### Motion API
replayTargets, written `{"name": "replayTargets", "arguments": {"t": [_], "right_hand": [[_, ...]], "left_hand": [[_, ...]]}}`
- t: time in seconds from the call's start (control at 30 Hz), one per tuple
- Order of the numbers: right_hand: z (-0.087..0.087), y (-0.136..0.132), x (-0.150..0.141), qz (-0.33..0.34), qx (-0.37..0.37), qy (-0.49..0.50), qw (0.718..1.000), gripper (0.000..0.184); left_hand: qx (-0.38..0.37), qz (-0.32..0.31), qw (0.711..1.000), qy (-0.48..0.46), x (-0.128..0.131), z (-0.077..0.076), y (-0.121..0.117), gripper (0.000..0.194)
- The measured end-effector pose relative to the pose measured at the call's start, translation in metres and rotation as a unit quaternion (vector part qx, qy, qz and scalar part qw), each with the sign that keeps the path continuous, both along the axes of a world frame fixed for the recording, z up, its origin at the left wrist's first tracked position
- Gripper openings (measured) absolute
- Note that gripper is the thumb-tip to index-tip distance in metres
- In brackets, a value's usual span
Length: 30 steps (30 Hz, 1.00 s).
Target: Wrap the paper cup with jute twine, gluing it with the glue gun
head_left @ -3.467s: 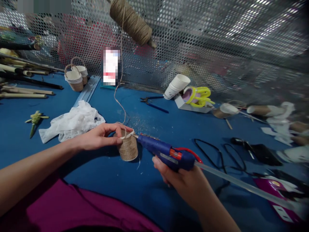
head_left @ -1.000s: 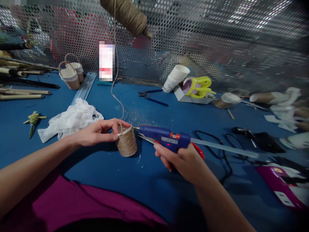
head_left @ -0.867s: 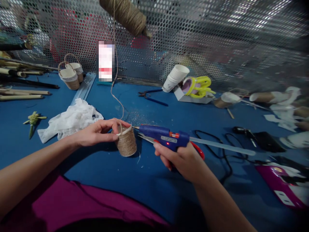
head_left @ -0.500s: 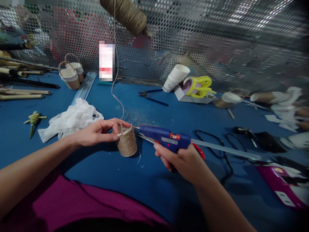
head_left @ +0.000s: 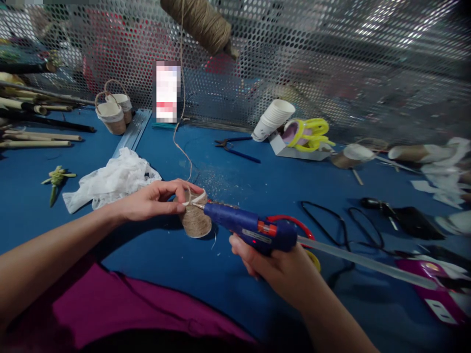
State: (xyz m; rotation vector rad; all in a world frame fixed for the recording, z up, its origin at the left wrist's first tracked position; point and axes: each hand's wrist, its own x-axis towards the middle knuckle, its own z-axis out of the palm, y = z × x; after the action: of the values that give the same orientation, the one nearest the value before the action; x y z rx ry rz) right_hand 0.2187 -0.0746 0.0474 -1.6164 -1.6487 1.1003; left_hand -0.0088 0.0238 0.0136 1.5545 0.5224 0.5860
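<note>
My left hand pinches the white rim of a small cup wrapped in jute twine, which rests on the blue table. A strand of twine runs up from the cup to a jute spool hanging at the top. My right hand grips a blue hot glue gun with a clear glue stick sticking out behind. The gun's nozzle touches the cup's rim beside my left fingertips.
White lace cloth lies left of the cup. Two finished twine baskets and bamboo sticks sit at the far left. Stacked paper cups, pliers, black cord and scissors with red handles under the gun lie right. A perforated metal screen stands behind.
The glue gun has swung forward and tilted, its nozzle moving from the cup's right side onto the rim near my left fingers. My left hand keeps its hold on the cup.
</note>
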Motion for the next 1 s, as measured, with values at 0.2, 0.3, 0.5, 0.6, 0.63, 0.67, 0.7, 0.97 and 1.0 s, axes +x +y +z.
{"name": "replayTargets", "arguments": {"t": [0.2, 0.3, 0.5, 0.6, 0.63, 0.67, 0.7, 0.97, 1.0], "right_hand": [[0.0, 0.0, -0.002, 0.0, 0.005, -0.01, 1.0, 0.014], [-0.001, 0.001, 0.001, -0.011, -0.011, -0.012, 1.0, 0.017], [-0.006, 0.007, 0.013, 0.003, -0.014, -0.049, 0.999, 0.037], [-0.007, 0.01, 0.017, -0.002, -0.012, -0.062, 0.998, 0.042], [-0.007, 0.011, 0.017, -0.002, -0.01, -0.065, 0.998, 0.042], [-0.008, 0.012, 0.018, -0.002, -0.008, -0.068, 0.998, 0.043], [-0.009, 0.014, 0.018, -0.002, -0.003, -0.068, 0.998, 0.043], [-0.014, 0.025, 0.019, -0.012, -0.016, -0.041, 0.999, 0.036], [-0.014, 0.026, 0.019, -0.016, -0.022, -0.041, 0.999, 0.036]], "left_hand": [[-0.001, -0.003, 1.0, -0.001, 0.0, -0.001, 0.0, 0.013], [-0.004, -0.003, 1.0, -0.004, -0.001, -0.002, 0.0, 0.012], [-0.003, -0.002, 1.0, -0.004, -0.001, -0.002, 0.001, 0.013], [-0.002, 0.001, 1.0, -0.003, -0.001, -0.002, 0.001, 0.012], [-0.001, 0.002, 1.0, -0.003, -0.001, -0.002, 0.001, 0.012], [-0.001, 0.004, 1.0, -0.003, -0.001, -0.002, 0.001, 0.011], [-0.001, 0.005, 1.0, -0.004, -0.001, -0.002, 0.0, 0.011], [-0.006, 0.009, 1.0, 0.004, -0.001, -0.002, 0.0, 0.012], [-0.007, 0.009, 1.0, 0.007, -0.002, -0.002, 0.0, 0.012]]}}
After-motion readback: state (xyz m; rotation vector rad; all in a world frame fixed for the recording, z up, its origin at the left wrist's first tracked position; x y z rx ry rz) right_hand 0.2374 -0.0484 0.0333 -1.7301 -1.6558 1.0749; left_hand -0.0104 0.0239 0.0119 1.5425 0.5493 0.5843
